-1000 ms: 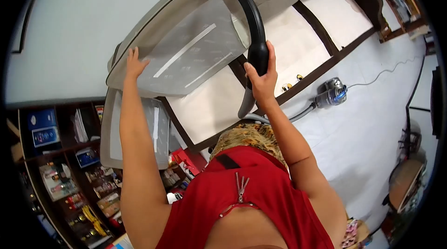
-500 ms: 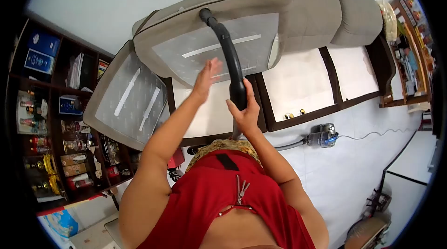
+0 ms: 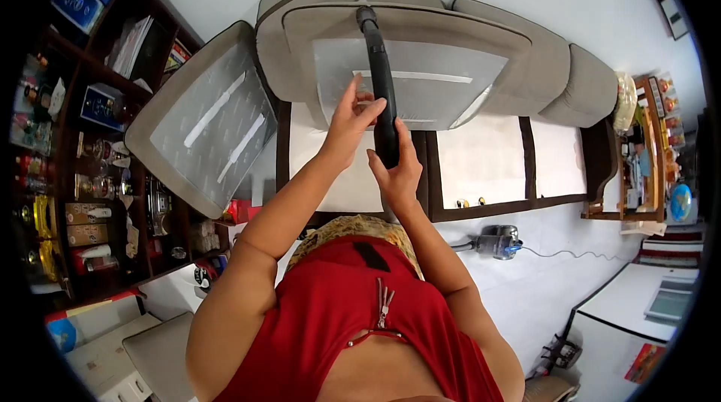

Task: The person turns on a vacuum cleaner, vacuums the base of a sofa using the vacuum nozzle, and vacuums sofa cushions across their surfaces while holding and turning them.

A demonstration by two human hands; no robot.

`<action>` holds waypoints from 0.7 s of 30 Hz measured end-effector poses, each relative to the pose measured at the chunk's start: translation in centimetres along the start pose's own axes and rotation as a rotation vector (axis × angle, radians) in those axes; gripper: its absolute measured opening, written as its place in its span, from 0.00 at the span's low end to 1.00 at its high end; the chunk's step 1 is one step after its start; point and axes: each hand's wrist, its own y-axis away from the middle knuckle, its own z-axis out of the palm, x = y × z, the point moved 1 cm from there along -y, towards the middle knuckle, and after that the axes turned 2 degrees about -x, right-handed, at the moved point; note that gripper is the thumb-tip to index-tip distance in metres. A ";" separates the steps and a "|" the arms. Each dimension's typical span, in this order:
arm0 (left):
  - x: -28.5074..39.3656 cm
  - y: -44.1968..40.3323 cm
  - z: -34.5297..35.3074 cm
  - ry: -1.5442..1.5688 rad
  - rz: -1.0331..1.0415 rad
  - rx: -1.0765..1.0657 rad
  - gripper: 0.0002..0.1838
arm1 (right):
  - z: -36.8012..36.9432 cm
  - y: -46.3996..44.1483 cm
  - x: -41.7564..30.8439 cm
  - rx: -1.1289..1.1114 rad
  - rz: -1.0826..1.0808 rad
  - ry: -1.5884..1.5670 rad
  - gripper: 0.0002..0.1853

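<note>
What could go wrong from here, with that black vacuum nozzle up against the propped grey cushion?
The grey cushion leans upright, so pressure from the black nozzle near its top edge might make it slip. A pull on the grey hose might drag the grey canister across the floor. Small yellow-and-black objects by the dark brown frame might get knocked.

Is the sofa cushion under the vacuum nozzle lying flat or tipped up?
Tipped up: the cushion shows its grey underside to the camera, above the pale sofa base.
</note>
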 end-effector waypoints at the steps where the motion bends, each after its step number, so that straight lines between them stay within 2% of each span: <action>1: 0.2 0.1 -0.6 0.018 0.005 -0.019 0.44 | 0.6 0.0 -0.4 0.004 -0.014 -0.001 0.43; 5: 1.3 0.3 -2.7 0.054 0.069 -0.084 0.39 | 2.8 0.1 -2.1 -0.014 -0.105 0.081 0.43; 8: 1.4 1.2 -4.4 0.028 0.137 -0.016 0.35 | 4.4 0.1 -3.2 -0.053 -0.131 0.109 0.42; 14: 1.8 2.7 -7.7 0.062 0.192 0.025 0.34 | 7.1 1.1 -3.9 -0.136 -0.153 0.167 0.42; 18: 2.6 4.0 -8.2 0.012 0.252 0.132 0.35 | 7.1 1.0 -4.9 -0.217 -0.145 0.151 0.41; 21: 2.6 3.8 -9.3 0.014 0.222 0.105 0.35 | 7.7 0.8 -5.5 -0.207 -0.160 0.163 0.40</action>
